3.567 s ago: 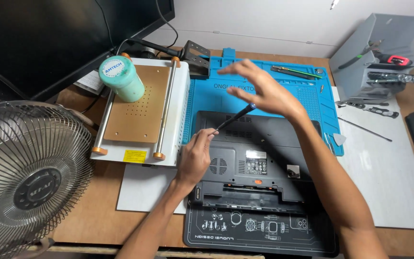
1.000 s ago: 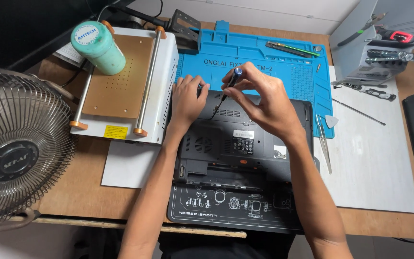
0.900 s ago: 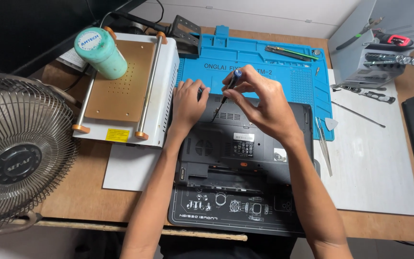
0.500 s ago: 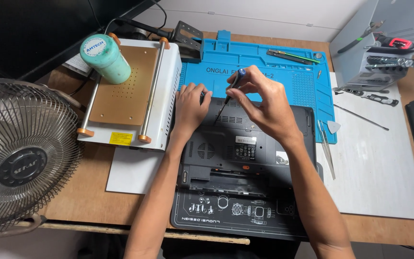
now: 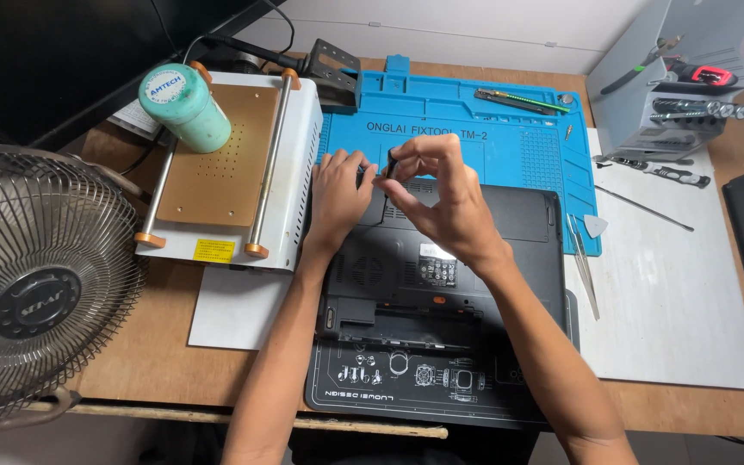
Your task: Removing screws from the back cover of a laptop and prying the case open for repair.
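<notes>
Your laptop [image 5: 475, 258] lies bottom-up on the surface, half on the blue repair mat [image 5: 475, 142], half on a dark mat nearer you. Your left hand [image 5: 337, 202] presses flat, fingers together, on its back-left corner. Your right hand [image 5: 441, 198] pinches the top of a small screwdriver [image 5: 389, 164] standing on the case. That driver's thin and light, so hold it up at the cap with your fingertips. The laptop looks stiff but the plastic shell probably scratches easily, so brace it at the edges, not the vents.
</notes>
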